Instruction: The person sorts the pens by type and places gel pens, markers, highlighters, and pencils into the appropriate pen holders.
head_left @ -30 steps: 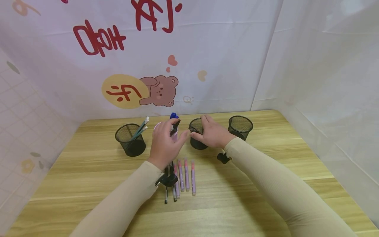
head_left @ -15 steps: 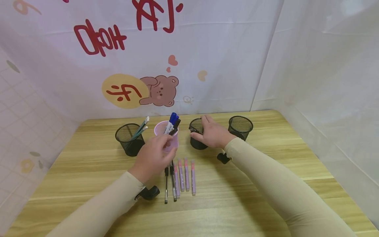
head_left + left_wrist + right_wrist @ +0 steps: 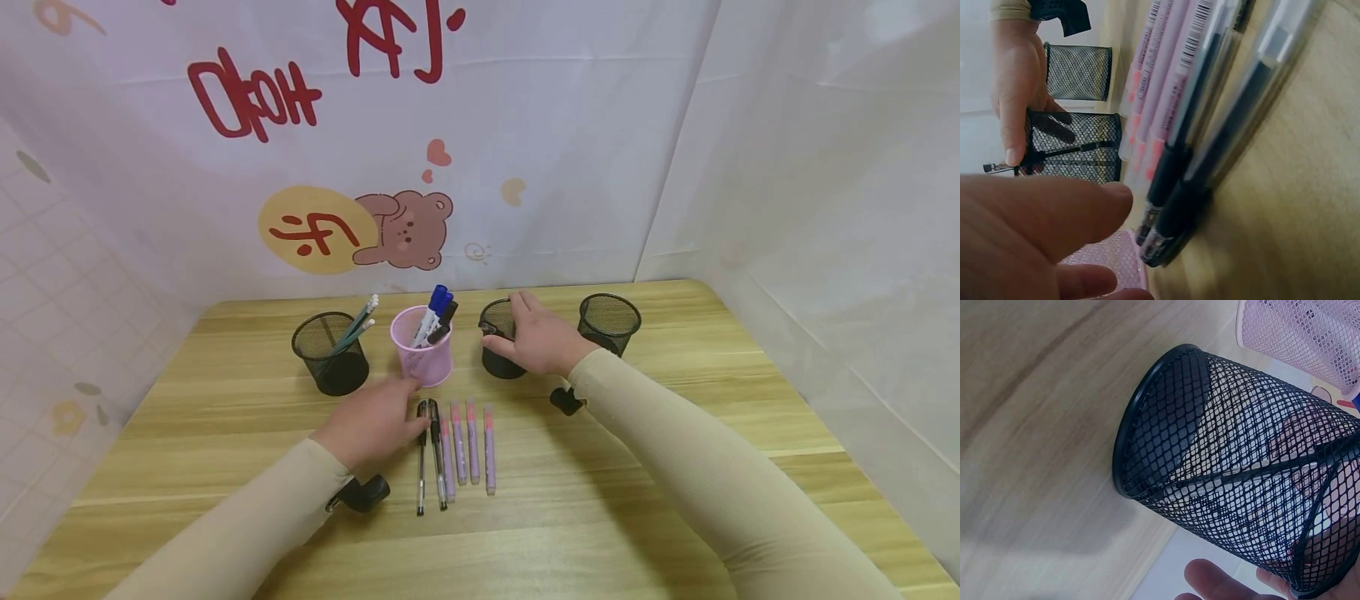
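Note:
My left hand (image 3: 375, 421) reaches over the table with its fingertips beside two black gel pens (image 3: 437, 454), holding nothing. In the left wrist view its thumb lies close to the caps of those pens (image 3: 1175, 181). Just beyond the fingertips, a pink mesh pen cup (image 3: 424, 363) bears blue-capped and black-capped markers (image 3: 435, 312). My right hand (image 3: 543, 337) grips the rim of a black mesh pen cup (image 3: 501, 360). Through that cup's mesh (image 3: 1235, 437) a single dark pen (image 3: 1241, 477) shows, leaning inside.
Several purple highlighters (image 3: 472, 446) lie side by side, right of the gel pens. To the left stands a black mesh cup (image 3: 333, 354) with green pencils (image 3: 352, 333). Another black mesh cup (image 3: 609, 321) is at the right. A white printed curtain (image 3: 570, 167) rises behind the table (image 3: 562, 533).
From over the pink cup, my left hand has drawn back toward me and down beside the gel pens, uncovering the markers. My right hand stays on its cup.

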Tool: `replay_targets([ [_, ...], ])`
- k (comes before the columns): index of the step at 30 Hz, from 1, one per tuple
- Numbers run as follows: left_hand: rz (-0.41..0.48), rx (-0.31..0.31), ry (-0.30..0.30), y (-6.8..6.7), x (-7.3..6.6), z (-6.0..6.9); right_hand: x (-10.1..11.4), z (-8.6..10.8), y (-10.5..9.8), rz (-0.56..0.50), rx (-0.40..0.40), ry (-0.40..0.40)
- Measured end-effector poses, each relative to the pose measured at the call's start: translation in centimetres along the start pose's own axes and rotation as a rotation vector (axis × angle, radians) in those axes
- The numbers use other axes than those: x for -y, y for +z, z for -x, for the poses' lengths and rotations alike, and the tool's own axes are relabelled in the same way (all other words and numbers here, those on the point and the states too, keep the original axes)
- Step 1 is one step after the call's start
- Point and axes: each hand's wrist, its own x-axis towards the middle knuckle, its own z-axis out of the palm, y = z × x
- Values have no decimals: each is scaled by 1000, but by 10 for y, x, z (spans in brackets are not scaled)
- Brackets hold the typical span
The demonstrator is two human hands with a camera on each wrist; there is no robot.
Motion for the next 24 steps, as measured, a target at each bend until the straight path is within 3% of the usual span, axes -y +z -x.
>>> replay_targets([
  [10, 19, 75, -7, 6, 2, -3, -1, -1, 1, -19, -3, -5],
  [24, 30, 83, -24, 9, -1, -7, 1, 1, 0, -17, -3, 0],
])
